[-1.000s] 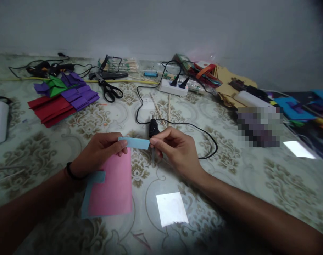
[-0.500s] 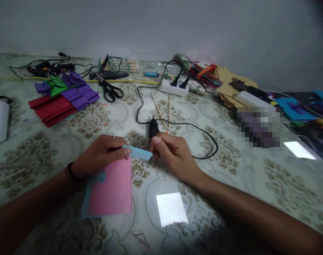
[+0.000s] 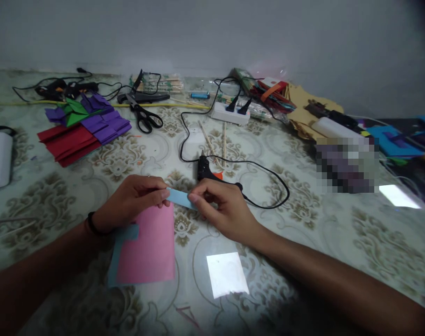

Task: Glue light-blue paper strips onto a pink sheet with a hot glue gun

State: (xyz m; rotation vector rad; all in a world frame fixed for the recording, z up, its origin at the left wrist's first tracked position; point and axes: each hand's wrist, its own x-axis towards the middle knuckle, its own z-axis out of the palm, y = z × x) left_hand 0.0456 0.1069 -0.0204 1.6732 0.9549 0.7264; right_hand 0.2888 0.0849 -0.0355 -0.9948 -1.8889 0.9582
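A narrow light blue paper strip [image 3: 179, 197] is stretched between my two hands. My left hand [image 3: 138, 198] pinches its left end, thumb on top. At the right end, my right hand [image 3: 221, 205] has the strip between thumb and fingers. Below my left hand lies a pink sheet [image 3: 149, 252] over a blue sheet [image 3: 114, 266], whose edge shows at the left. Just beyond my right hand rests a black glue gun [image 3: 203, 168], its nozzle pointing away and its grip partly hidden by the hand.
Folded red paper [image 3: 70, 142], purple paper [image 3: 107, 125] and black scissors [image 3: 147, 119] lie at the back left. A white power strip [image 3: 229, 113], thin sticks [image 3: 224, 144] and a looping black cord stand beyond the glue gun. Paper and clutter fill the back right.
My right hand has come off the glue gun area and taken hold of the strip's right end. My left hand keeps its pinch, and the view has shifted slightly.
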